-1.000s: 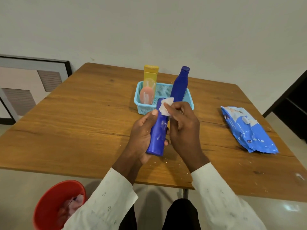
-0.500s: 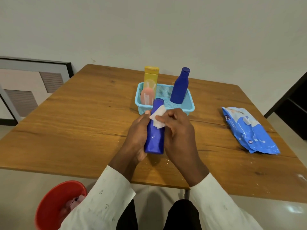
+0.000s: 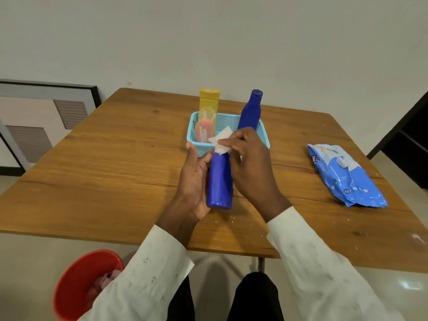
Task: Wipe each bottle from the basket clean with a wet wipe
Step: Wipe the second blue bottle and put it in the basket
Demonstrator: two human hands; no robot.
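The wooden desk (image 3: pixel 97 172) carries everything: near its right edge lies the blue wet-wipe pack (image 3: pixel 345 177), and toward the far edge, about midway along it, sits the pale blue basket (image 3: pixel 264 137). In the basket stand a second blue bottle (image 3: pixel 251 112), a yellow tube (image 3: pixel 209 103) and a clear bottle with pink contents (image 3: pixel 203 130). A red bin (image 3: pixel 78 281) stands on the floor below the desk's near left corner.

Above the near middle of the desk, the left hand (image 3: pixel 194 181) grips the blue bottle (image 3: pixel 220 181) from its left side, fingers wrapped behind it, base toward the person and top tilted away toward the basket. The right hand (image 3: pixel 247 163) pinches the white wipe (image 3: pixel 221 141) against the bottle's top end.

Half a second ago the wipe sat lower, on the shoulder just under the cap, and the cap showed above it; now the wipe has slid up and covers the cap entirely. This suggests the stroke is finishing at the bottle's top, so this bottle is probably close to done, with three others left in the basket.

The bottle's body is smooth, glossy deep blue, with no label or smear showing on the visible side. Pale crumbs speckle the desk beneath it.
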